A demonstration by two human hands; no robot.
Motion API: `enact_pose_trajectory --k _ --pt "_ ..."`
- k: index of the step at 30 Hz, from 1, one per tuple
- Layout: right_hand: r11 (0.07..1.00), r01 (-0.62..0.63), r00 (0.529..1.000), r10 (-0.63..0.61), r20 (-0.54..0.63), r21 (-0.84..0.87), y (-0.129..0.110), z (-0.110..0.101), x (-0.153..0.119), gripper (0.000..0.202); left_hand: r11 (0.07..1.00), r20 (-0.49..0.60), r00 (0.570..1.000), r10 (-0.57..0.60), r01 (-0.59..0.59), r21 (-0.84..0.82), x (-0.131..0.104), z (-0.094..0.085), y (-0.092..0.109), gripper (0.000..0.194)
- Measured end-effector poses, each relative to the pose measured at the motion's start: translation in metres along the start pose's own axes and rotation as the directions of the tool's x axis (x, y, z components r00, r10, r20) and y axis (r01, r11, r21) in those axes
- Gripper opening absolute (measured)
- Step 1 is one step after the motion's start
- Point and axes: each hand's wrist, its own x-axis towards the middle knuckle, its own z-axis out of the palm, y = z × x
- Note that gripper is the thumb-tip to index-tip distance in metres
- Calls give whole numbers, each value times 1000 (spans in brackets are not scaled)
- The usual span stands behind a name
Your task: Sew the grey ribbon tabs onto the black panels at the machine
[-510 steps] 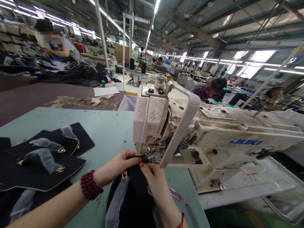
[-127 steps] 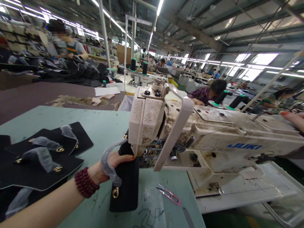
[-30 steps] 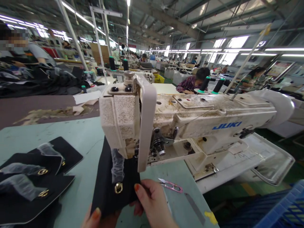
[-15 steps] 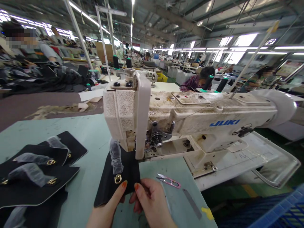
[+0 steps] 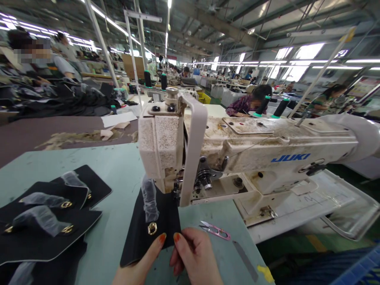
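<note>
A black panel (image 5: 139,233) lies partly beneath the head of the white sewing machine (image 5: 252,134). On it are a gold ring (image 5: 152,228) and a strap wrapped in clear film (image 5: 150,200). My left hand (image 5: 142,259) grips the panel's near edge, thumb on top and fingers hidden underneath. My right hand (image 5: 194,253) pinches the panel's near right corner between thumb and curled fingers. Pink thread snips (image 5: 216,230) rest on the green table (image 5: 101,237) to the right of my right hand, beside a grey metal strip (image 5: 245,259).
Several black panels (image 5: 59,229) with gold fittings and film-wrapped straps overlap at the left. Yellow tape (image 5: 265,273) marks the table's near right edge. People (image 5: 251,101) sit beyond the machine, and a blue crate (image 5: 347,265) stands lower right.
The view has shifted slightly, so the machine and table appear further right. The machine's slanting lever bar looks separated more from its head. Both hands still hold the panel.
</note>
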Motion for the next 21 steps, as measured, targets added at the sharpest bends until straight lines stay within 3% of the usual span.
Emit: enact_pose_trajectory --k 4,7,14,21 --pt "1000 -16 1000 16 0 13 -6 2 5 71 991 10 998 64 -62 -121 7 6 18 62" --pt "1000 -3 1000 3 -7 20 -10 3 11 72 987 6 997 78 -77 -141 12 12 23 65" --pt "999 31 1000 -30 -2 28 -12 3 19 68 991 2 999 40 -39 -130 26 12 15 37" --pt "998 66 998 -65 -27 25 -21 5 34 72 981 21 993 118 -114 -160 35 18 33 17"
